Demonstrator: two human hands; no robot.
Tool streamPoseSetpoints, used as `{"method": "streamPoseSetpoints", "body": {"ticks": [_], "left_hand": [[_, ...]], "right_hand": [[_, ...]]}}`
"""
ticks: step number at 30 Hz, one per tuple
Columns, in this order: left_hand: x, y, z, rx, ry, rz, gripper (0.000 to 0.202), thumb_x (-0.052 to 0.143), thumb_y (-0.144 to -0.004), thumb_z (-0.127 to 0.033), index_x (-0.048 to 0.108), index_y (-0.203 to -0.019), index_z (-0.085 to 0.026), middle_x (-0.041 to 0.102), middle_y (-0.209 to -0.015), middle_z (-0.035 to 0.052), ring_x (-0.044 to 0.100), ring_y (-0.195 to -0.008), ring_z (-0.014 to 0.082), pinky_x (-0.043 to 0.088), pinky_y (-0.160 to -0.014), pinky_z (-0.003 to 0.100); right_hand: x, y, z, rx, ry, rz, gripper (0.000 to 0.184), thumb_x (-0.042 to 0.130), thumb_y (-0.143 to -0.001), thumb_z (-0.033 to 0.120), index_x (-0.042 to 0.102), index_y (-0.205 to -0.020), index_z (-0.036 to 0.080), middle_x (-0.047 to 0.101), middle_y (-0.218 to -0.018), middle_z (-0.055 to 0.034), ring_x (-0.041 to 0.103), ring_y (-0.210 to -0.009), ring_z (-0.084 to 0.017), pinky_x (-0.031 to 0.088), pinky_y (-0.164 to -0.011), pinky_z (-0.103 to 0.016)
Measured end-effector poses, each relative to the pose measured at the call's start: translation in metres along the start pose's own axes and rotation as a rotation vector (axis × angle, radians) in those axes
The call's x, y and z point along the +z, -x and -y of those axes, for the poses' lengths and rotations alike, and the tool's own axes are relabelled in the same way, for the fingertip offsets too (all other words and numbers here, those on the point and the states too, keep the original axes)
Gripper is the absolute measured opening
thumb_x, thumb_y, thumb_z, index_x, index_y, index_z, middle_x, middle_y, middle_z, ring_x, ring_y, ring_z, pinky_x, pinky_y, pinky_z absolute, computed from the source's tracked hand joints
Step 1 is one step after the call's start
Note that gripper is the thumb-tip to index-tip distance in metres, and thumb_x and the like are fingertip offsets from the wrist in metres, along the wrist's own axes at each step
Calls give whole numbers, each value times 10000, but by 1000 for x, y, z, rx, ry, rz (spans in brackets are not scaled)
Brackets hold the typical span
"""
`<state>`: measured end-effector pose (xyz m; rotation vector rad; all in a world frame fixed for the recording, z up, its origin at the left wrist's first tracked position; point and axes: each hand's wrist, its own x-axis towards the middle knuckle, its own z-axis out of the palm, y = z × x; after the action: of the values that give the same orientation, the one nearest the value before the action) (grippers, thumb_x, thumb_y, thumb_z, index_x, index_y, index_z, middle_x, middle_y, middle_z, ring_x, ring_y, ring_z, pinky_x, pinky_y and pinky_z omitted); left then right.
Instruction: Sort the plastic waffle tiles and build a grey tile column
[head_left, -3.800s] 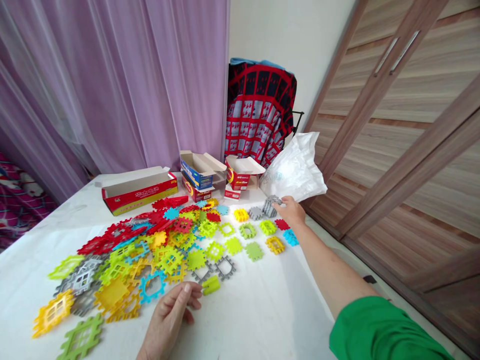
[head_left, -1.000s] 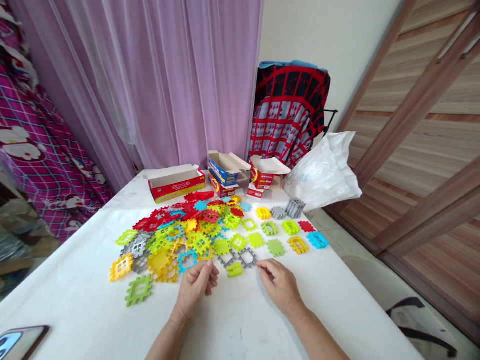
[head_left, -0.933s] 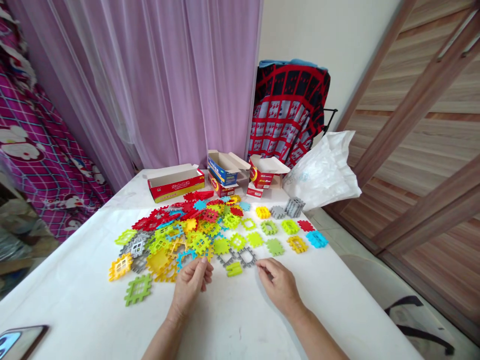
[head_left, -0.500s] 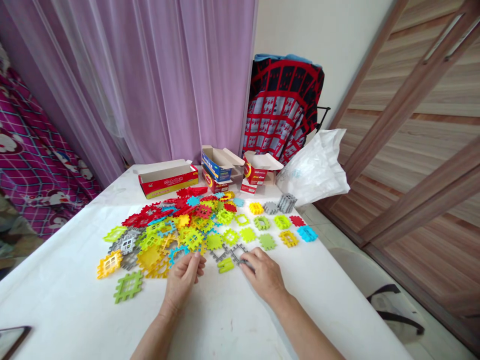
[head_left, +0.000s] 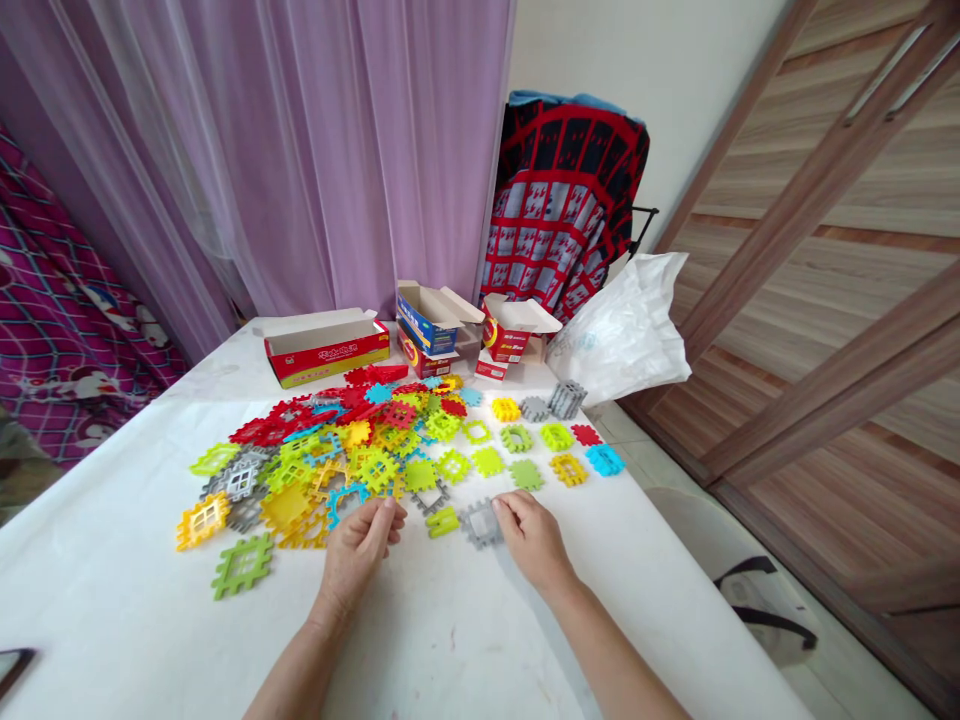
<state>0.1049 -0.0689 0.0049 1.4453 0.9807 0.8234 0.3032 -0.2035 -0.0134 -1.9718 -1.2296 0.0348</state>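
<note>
My right hand (head_left: 534, 535) pinches the right edge of a grey square interlocking block (head_left: 469, 524), a toothed frame with an open middle. Just left of that frame lies a lime green slotted piece (head_left: 442, 521), with another grey frame (head_left: 426, 500) behind it. My left hand (head_left: 364, 540) is closed with the thumb on top, at the near edge of the pile; whatever its fingers may hold is hidden. Closest to it are a blue frame (head_left: 335, 510) and yellow blocks (head_left: 289, 508). A green window block (head_left: 244, 565) lies apart on the left.
A mixed heap of red blocks (head_left: 281, 420) and other colours spreads across the white table (head_left: 450, 640). Small stacks, including a blue one (head_left: 604, 460), sit on the right. Open cardboard boxes (head_left: 326, 350) and a white plastic bag (head_left: 626, 330) stand behind.
My right hand has drawn the grey frame slightly towards me and tilted it up off the table. The left hand keeps its closed shape. The whole view has shifted a little.
</note>
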Motion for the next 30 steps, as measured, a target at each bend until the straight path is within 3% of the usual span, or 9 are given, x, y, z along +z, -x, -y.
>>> {"method": "streamPoseSetpoints", "body": {"ticks": [3, 8, 13, 19, 22, 24, 28, 30], "left_hand": [[0, 0, -1, -2, -3, 4, 617, 592, -623, -789, 684, -627, -180, 612, -544, 35, 540, -490, 127, 400, -424, 223], [0, 0, 0, 10, -15, 0, 611, 581, -639, -782, 681, -631, -179, 617, -548, 36, 549, -491, 128, 410, -428, 225], [0, 0, 2, 23, -26, 4, 598, 574, -663, -769, 681, -642, -182, 631, -557, 38, 562, -493, 137, 424, -432, 233], [-1, 0, 1, 24, -33, 6, 599, 569, -668, -773, 681, -643, -185, 644, -576, 45, 573, -510, 142, 427, -440, 234], [0, 1, 0, 23, -41, 6, 595, 570, -664, -772, 678, -635, -187, 641, -571, 44, 571, -509, 145, 427, -441, 237], [1, 1, 0, 21, -44, 4, 593, 572, -661, -772, 677, -633, -188, 641, -568, 43, 571, -509, 146, 428, -441, 238], [1, 0, 2, 24, -43, 5, 600, 571, -661, -775, 683, -642, -186, 646, -573, 45, 572, -513, 147, 430, -441, 238], [0, 0, 3, 30, -52, 6, 597, 569, -670, -771, 687, -646, -186, 649, -577, 46, 570, -511, 143, 428, -443, 235]], "right_hand": [[-2, 0, -4, -5, 30, -60, 303, 400, -926, 282, 675, -1027, 202, 690, -964, -74, 656, -900, -176, 498, -810, -274], [-9, 12, 6, 53, 240, 60, 203, 520, -895, 337, 640, -1007, 219, 665, -958, -45, 658, -845, -179, 489, -728, -271], [-12, 21, 27, 80, 427, 179, 386, 722, -748, 465, 633, -1054, 249, 629, -1010, -51, 637, -926, -220, 485, -737, -280], [-20, 14, 21, -20, 322, 309, 396, 602, -828, 206, 628, -1212, 297, 609, -1183, -53, 618, -1060, -199, 496, -879, -298], [-24, 13, 9, -94, 274, 274, 519, 490, -800, 42, 643, -1224, 300, 573, -1314, -50, 568, -1194, -193, 464, -992, -324], [-24, 14, 5, -103, 258, 217, 541, 470, -784, 15, 643, -1222, 280, 586, -1311, -52, 560, -1207, -186, 452, -1017, -324], [-18, 18, 16, 17, 335, 129, 356, 618, -810, 219, 623, -1165, 242, 642, -1145, -62, 610, -1064, -218, 512, -882, -329], [-13, 18, 24, 65, 407, 116, 356, 693, -783, 349, 614, -1111, 233, 641, -1076, -69, 608, -1017, -246, 517, -811, -339]]}}
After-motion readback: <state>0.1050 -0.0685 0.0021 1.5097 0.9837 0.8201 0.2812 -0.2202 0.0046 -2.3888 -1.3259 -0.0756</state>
